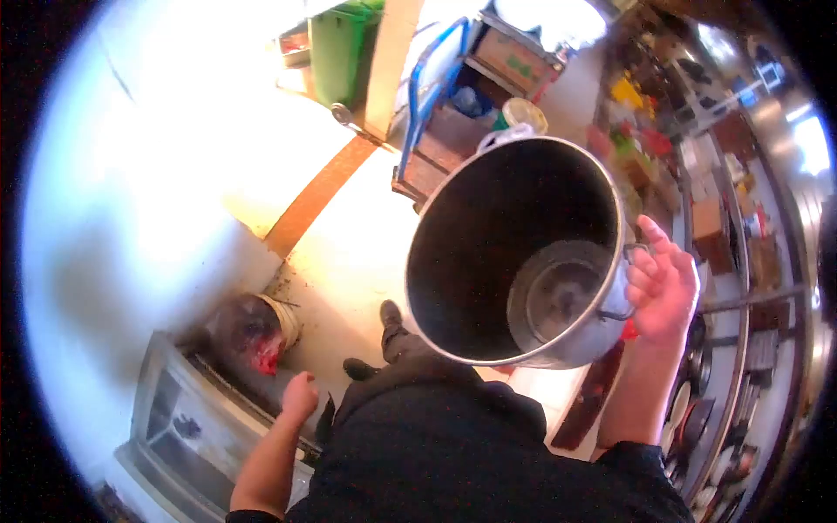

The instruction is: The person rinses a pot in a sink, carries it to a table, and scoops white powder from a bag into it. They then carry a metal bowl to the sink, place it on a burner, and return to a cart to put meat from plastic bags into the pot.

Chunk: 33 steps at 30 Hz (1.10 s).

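Note:
A large, deep metal stockpot (558, 296) is tipped so that its open mouth faces me, and its inside looks dark and bare. My right hand (661, 283) is closed around the pot's side handle (617, 312), with the forefinger stretched out. Lower left, my left hand (300, 397) hangs beside my body with its fingers curled, and nothing shows in it. It is nearest to the metal sink (161, 370) and a round bin (283, 324) holding something dark and red.
A blue-handled trolley (417, 96) carrying boxes stands beyond the pot. Behind it is a green wheeled bin (336, 57) by a doorway. Shelves (732, 296) with pans and boxes run along the right. My shoes (359, 368) are on the pale floor (340, 261).

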Each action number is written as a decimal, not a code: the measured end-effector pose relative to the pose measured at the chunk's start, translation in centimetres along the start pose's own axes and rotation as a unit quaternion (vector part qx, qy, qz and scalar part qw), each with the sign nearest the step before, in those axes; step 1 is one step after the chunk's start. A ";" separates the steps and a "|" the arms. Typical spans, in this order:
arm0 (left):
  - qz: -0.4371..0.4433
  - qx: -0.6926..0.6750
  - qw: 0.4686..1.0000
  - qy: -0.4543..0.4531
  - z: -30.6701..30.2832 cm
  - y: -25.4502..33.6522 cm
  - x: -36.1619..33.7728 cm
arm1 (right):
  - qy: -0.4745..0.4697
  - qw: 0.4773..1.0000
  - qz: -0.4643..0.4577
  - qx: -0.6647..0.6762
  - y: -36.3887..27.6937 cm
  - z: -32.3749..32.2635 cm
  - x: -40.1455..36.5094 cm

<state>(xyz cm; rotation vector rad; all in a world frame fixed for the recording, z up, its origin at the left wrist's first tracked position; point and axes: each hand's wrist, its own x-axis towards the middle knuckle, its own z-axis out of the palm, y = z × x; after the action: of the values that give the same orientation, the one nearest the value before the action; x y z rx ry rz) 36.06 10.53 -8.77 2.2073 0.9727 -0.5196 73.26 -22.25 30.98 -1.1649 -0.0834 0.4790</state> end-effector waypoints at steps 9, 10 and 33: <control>0.093 -0.111 0.989 -0.007 -1.2 9.2 2.8 | 0.321 0.946 -0.021 -0.031 -3.2 -14.2 -1.4; 0.119 -0.102 0.988 0.008 -2.0 11.0 2.9 | 0.327 0.945 -0.001 -0.018 -3.3 -16.8 -1.2; 0.252 0.317 0.899 -0.164 -4.0 41.3 20.5 | 0.648 0.694 0.128 0.285 13.5 -46.2 -1.2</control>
<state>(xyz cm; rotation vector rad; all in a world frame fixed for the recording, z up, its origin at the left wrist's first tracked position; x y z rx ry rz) 80.96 2.72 -0.97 2.6725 0.0113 -1.0165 82.10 -58.43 0.45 -0.6608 1.3972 -0.1837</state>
